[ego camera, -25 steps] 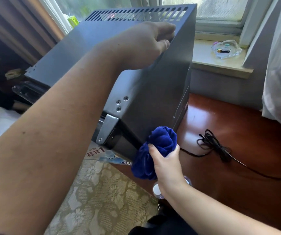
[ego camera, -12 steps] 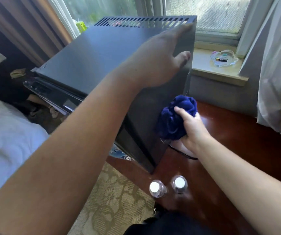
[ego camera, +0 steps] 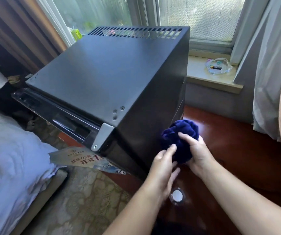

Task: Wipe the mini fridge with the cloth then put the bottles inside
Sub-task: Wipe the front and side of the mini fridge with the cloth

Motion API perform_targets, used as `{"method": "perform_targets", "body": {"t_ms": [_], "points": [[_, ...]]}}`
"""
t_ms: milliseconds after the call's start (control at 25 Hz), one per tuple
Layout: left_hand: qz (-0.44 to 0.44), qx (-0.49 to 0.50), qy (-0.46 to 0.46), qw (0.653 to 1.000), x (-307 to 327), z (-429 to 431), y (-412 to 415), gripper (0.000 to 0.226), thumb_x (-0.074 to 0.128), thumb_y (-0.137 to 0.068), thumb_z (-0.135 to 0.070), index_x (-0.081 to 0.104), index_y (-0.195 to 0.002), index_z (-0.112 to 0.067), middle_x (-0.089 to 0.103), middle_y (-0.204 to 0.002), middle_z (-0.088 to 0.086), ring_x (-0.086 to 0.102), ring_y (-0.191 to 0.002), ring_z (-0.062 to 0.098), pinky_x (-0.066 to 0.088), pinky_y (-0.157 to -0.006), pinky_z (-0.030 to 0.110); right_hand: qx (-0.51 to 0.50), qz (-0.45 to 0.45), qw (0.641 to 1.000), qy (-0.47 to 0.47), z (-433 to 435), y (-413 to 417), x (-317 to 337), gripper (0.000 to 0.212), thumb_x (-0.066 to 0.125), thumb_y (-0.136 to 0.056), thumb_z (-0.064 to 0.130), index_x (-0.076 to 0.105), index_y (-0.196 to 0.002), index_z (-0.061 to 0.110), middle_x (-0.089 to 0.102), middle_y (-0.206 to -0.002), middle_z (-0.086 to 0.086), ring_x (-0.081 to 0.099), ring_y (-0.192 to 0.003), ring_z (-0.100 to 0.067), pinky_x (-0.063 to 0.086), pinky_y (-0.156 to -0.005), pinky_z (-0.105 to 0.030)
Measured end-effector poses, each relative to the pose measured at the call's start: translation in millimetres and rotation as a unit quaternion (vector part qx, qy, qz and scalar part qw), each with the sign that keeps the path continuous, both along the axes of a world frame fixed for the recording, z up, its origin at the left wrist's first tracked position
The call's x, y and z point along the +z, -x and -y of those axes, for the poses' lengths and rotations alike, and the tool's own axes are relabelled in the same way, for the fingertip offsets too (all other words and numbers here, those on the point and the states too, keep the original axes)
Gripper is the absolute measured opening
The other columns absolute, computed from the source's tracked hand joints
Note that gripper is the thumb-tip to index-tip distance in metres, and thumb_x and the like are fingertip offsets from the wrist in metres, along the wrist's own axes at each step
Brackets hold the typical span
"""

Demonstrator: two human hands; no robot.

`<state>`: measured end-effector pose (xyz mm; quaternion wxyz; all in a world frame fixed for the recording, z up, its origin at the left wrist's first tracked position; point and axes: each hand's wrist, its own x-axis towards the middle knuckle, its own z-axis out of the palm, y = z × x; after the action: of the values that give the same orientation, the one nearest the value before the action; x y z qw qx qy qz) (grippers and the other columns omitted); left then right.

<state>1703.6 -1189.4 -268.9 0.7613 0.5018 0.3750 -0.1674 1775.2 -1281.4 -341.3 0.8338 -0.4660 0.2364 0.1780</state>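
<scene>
The black mini fridge (ego camera: 112, 78) stands on a dark wooden surface with its door shut, the door facing left. My right hand (ego camera: 197, 150) grips a bunched dark blue cloth (ego camera: 178, 138) against the lower part of the fridge's right side. My left hand (ego camera: 163, 164) is beside it, fingers fairly straight and fingertips touching the cloth. One clear bottle with a white cap (ego camera: 177, 195) stands on the wood just below my hands. A second bottle is not visible, and my left wrist covers the spot beside the first.
A window sill (ego camera: 202, 77) with a clear glass dish (ego camera: 218, 66) lies behind the fridge. White curtains (ego camera: 272, 68) hang at the right. A bed with white bedding (ego camera: 9, 158) is at the left, patterned carpet (ego camera: 85, 197) and a printed leaflet (ego camera: 83, 158) below the fridge.
My left hand has come off the fridge's top edge and down to the cloth. My right hand has lowered the cloth a little along the fridge's side. One bottle is now hidden.
</scene>
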Motion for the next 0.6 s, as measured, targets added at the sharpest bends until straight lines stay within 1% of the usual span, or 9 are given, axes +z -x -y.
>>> {"method": "perform_targets", "body": {"t_ms": [40,80,160,240,320,360,400,480,600], "points": [[-0.005,0.023,0.023,0.999,-7.1,-1.0,-4.8,0.021,0.059,-0.103,-0.036,0.068,-0.117,-0.023,0.072,-0.115,-0.001,0.063,-0.117,0.021,0.049,-0.102,0.035,0.023,0.001,1.000,0.019,-4.6,4.8,-1.3,0.047,0.076,-0.083,0.009,0.061,-0.127,0.013,0.074,-0.119,-0.022,0.072,-0.107,-0.043,0.057,-0.096,-0.055],[-0.006,0.044,0.039,0.998,-15.5,-2.9,-10.2,0.025,0.060,-0.102,-0.038,0.071,-0.116,-0.021,0.076,-0.113,0.001,0.067,-0.113,0.021,0.053,-0.096,0.034,0.047,0.000,0.998,0.036,-7.9,9.0,-2.6,0.046,0.076,-0.081,0.008,0.060,-0.124,0.013,0.075,-0.116,-0.021,0.073,-0.104,-0.040,0.056,-0.094,-0.051],[-0.008,0.088,0.058,0.994,-30.1,-5.9,-18.7,0.037,0.063,-0.099,-0.043,0.074,-0.121,-0.016,0.081,-0.112,0.007,0.073,-0.108,0.023,0.058,-0.089,0.035,0.097,-0.003,0.993,0.070,-10.7,15.1,-7.9,0.048,0.076,-0.077,0.004,0.060,-0.121,0.015,0.076,-0.113,-0.020,0.073,-0.102,-0.036,0.056,-0.092,-0.047],[-0.035,0.104,0.052,0.993,-41.0,-4.9,-20.7,0.044,0.067,-0.095,-0.048,0.075,-0.122,-0.014,0.080,-0.114,0.011,0.076,-0.102,0.025,0.062,-0.079,0.038,0.146,-0.002,0.984,0.100,-8.8,22.7,-13.6,0.049,0.072,-0.074,-0.001,0.063,-0.118,0.017,0.078,-0.108,-0.017,0.073,-0.099,-0.031,0.054,-0.092,-0.044],[-0.069,0.127,0.066,0.987,-51.3,-2.1,-19.1,0.047,0.075,-0.089,-0.048,0.073,-0.122,-0.014,0.077,-0.118,0.014,0.077,-0.098,0.027,0.063,-0.067,0.038,0.204,0.006,0.970,0.132,-5.7,31.7,-19.9,0.048,0.068,-0.067,0.005,0.067,-0.112,0.023,0.079,-0.105,-0.013,0.073,-0.100,-0.027,0.054,-0.092,-0.042],[-0.085,0.146,0.074,0.983,-57.5,-1.1,-17.9,0.047,0.078,-0.087,-0.044,0.072,-0.123,-0.013,0.076,-0.120,0.015,0.076,-0.097,0.028,0.063,-0.063,0.037,0.230,0.017,0.962,0.143,-3.5,35.2,-22.0,0.047,0.067,-0.066,0.008,0.069,-0.108,0.027,0.080,-0.103,-0.011,0.073,-0.099,-0.025,0.054,-0.090,-0.040],[-0.096,0.160,0.076,0.979,-60.7,-0.4,-18.2,0.046,0.079,-0.088,-0.038,0.071,-0.124,-0.012,0.076,-0.120,0.016,0.076,-0.097,0.028,0.063,-0.060,0.037,0.249,0.034,0.956,0.149,-0.8,36.5,-23.1,0.045,0.067,-0.068,0.008,0.071,-0.107,0.029,0.080,-0.102,-0.009,0.073,-0.097,-0.022,0.054,-0.087,-0.036],[-0.102,0.184,0.082,0.974,-63.6,-0.5,-18.0,0.045,0.077,-0.089,-0.029,0.068,-0.128,-0.008,0.075,-0.120,0.017,0.075,-0.097,0.030,0.061,-0.055,0.035,0.261,0.063,0.951,0.154,6.7,36.3,-24.8,0.041,0.065,-0.079,-0.003,0.073,-0.107,0.025,0.080,-0.100,-0.008,0.073,-0.092,-0.017,0.053,-0.081,-0.028],[-0.100,0.213,0.072,0.969,-63.8,-1.3,-14.3,0.037,0.066,-0.095,-0.022,0.069,-0.127,-0.004,0.075,-0.117,0.019,0.073,-0.086,0.029,0.059,-0.049,0.031,0.256,0.080,0.949,0.164,16.5,36.9,-20.7,0.041,0.062,-0.087,-0.013,0.075,-0.105,0.022,0.080,-0.089,0.005,0.073,-0.081,-0.002,0.054,-0.073,-0.013]]}}
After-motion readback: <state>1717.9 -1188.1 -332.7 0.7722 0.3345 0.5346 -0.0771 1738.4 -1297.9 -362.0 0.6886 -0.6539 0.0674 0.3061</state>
